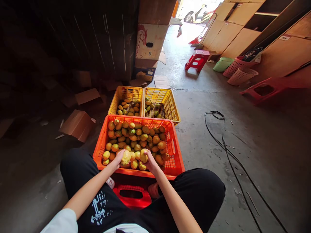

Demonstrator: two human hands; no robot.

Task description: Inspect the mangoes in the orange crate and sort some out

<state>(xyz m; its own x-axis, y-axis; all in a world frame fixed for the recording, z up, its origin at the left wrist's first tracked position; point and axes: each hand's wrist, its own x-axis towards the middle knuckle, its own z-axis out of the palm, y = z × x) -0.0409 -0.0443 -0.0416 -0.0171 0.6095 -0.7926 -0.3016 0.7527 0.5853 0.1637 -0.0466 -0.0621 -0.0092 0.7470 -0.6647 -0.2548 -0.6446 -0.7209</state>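
Observation:
An orange plastic crate [175, 154] full of yellow-green mangoes stands on the floor right in front of my knees. My left hand [118, 158] is closed round one yellow mango [125, 157] at the crate's near edge. My right hand [149, 161] grips another mango [143, 156] just beside it. Both fruits are held slightly above the pile. Behind the orange crate stand two yellow crates side by side, the left yellow crate [121, 95] and the right yellow crate [170, 100], each with a thin layer of mangoes.
I sit on a red stool [132, 195]. Cardboard boxes [77, 124] lie at the left, and a tall stack [149, 38] stands behind the yellow crates. A black cable [225, 145] snakes over the concrete floor at the right. Red stools and pink baskets [239, 72] line the far right wall.

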